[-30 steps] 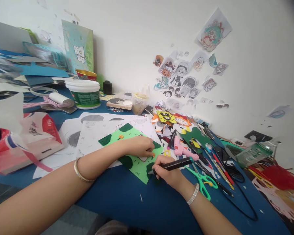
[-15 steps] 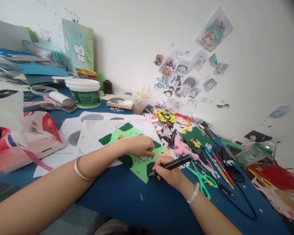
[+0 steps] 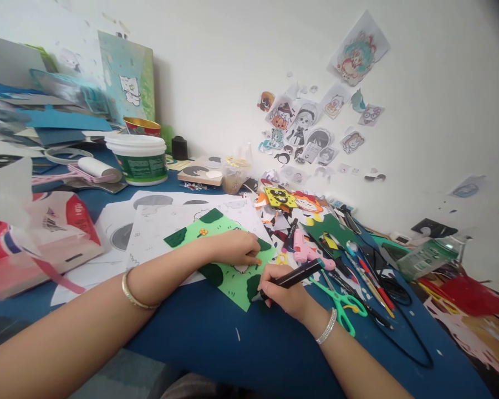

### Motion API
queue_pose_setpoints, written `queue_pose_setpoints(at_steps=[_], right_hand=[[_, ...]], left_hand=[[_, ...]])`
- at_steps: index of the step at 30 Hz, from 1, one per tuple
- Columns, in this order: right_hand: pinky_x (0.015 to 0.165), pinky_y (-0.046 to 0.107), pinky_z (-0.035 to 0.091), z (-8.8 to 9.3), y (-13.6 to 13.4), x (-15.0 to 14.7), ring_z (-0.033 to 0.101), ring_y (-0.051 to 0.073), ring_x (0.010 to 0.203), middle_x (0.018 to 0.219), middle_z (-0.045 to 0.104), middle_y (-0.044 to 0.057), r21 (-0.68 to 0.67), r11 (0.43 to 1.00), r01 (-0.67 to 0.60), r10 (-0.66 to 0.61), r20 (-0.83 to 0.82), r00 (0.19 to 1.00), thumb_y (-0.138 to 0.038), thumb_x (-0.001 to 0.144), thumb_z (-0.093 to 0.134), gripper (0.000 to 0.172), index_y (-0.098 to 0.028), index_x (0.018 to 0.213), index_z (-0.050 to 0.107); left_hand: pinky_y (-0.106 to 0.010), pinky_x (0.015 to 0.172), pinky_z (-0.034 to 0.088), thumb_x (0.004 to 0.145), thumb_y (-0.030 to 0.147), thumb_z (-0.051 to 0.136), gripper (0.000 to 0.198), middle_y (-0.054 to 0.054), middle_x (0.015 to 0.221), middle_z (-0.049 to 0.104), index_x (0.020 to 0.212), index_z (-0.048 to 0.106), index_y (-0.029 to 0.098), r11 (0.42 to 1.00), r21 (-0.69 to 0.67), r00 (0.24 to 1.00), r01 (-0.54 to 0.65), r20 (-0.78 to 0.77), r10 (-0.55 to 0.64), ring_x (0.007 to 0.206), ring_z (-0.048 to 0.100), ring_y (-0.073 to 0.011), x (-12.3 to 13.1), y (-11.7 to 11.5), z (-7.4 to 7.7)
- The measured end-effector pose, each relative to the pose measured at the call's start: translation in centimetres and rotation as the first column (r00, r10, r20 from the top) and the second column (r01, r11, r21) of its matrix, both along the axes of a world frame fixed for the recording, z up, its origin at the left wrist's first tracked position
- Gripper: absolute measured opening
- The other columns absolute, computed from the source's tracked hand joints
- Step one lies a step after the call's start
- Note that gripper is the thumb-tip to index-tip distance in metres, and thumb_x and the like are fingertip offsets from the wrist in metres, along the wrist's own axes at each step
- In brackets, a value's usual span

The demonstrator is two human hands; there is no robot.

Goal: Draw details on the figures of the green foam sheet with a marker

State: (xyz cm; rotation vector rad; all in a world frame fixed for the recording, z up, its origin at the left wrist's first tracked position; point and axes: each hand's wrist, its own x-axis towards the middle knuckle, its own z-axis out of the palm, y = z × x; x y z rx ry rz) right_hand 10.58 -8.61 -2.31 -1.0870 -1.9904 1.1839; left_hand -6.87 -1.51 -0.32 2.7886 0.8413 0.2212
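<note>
A light green paper sheet with dark green patches, small orange flowers and grass marks lies over white printed sheets. My left hand rests on its upper part, pressing it down, fingers bent slightly and holding nothing. Gripped in my right hand is a black marker, its tip down at the dark green patch by the sheet's lower right corner. The tip is partly hidden by my fingers. Green-handled scissors lie just right of my right hand, near a pink glue gun.
Pens, a black cable and paper scraps crowd the right side. A clear bottle lies beyond them. On the left are a red-and-white bag, a lint roller and a white-lidded tub. Paper drawings hang on the wall.
The whole view has shifted slightly to the left. Both hands, the marker and the green sheet keep nearly the same places relative to each other.
</note>
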Motion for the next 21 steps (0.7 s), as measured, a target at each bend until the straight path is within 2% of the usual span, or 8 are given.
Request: queue_pose_setpoints(at_steps=[4, 8, 11, 13, 16, 21], right_hand=[[0.043, 0.021, 0.036, -0.1, 0.2, 0.2, 0.045, 0.009, 0.042, 0.045, 0.047, -0.006, 0.004, 0.998, 0.056, -0.055, -0.042, 0.998, -0.014, 0.067, 0.046, 0.015, -0.020, 0.054, 0.046], [0.048, 0.024, 0.038, -0.3, 0.8, 0.7, 0.046, 0.011, 0.046, 0.046, 0.049, -0.005, 0.139, 0.950, 0.281, -0.261, -0.141, 0.955, -0.017, 0.073, 0.046, 0.018, -0.021, 0.055, 0.045], [0.045, 0.024, 0.036, -0.6, 1.3, 1.1, 0.042, 0.011, 0.043, 0.044, 0.049, -0.005, 0.155, 0.907, 0.393, -0.358, -0.208, 0.910, -0.020, 0.075, 0.045, 0.019, -0.022, 0.056, 0.045], [0.045, 0.024, 0.036, -0.7, 1.4, 1.3, 0.043, 0.011, 0.043, 0.044, 0.049, -0.005, 0.158, 0.905, 0.394, -0.363, -0.191, 0.912, -0.020, 0.074, 0.045, 0.019, -0.022, 0.056, 0.044], [0.047, 0.024, 0.037, -0.7, 1.2, 1.3, 0.045, 0.012, 0.044, 0.044, 0.047, -0.005, 0.165, 0.922, 0.349, -0.330, -0.131, 0.935, -0.019, 0.074, 0.046, 0.019, -0.022, 0.055, 0.043], [0.050, 0.024, 0.039, -0.3, 0.0, 0.9, 0.049, 0.012, 0.049, 0.051, 0.050, -0.004, 0.126, 0.951, 0.282, -0.278, -0.047, 0.959, -0.019, 0.077, 0.045, 0.017, -0.021, 0.060, 0.045]], left_hand=[[-0.024, 0.051, 0.031, 0.082, 0.032, 0.048, 0.026, -0.002, 0.069, 0.053, 0.060, 0.051, 0.018, 1.000, -0.011, 1.000, 0.015, 0.002, -0.015, 0.057, 0.045, -0.0122, -0.1, 0.0, 0.1], [-0.024, 0.058, 0.036, 0.084, 0.033, 0.046, 0.023, -0.003, 0.079, 0.055, 0.070, 0.058, 0.018, 1.000, 0.004, 0.997, 0.002, 0.074, -0.002, 0.065, 0.050, -0.0139, -0.6, 0.1, 0.9], [-0.025, 0.067, 0.038, 0.086, 0.034, 0.044, 0.024, -0.006, 0.091, 0.056, 0.088, 0.062, 0.018, 0.990, 0.099, 0.989, -0.101, 0.114, 0.090, 0.081, 0.054, -0.0177, -1.0, 0.4, 1.1], [-0.027, 0.070, 0.038, 0.085, 0.036, 0.046, 0.027, -0.008, 0.098, 0.056, 0.099, 0.062, 0.019, 0.968, 0.182, 0.985, -0.172, 0.067, 0.162, 0.086, 0.054, -0.0207, -1.3, 0.8, 0.7], [-0.031, 0.072, 0.038, 0.084, 0.041, 0.049, 0.033, -0.011, 0.101, 0.056, 0.107, 0.060, 0.020, 0.941, 0.274, 0.977, -0.200, -0.020, 0.213, 0.085, 0.055, -0.0231, -1.4, 1.3, -0.2], [-0.033, 0.073, 0.038, 0.078, 0.051, 0.054, 0.046, -0.013, 0.103, 0.057, 0.111, 0.056, 0.018, 0.919, 0.315, 0.962, -0.237, -0.060, 0.268, 0.090, 0.054, -0.0269, -1.1, 1.2, -0.5]])
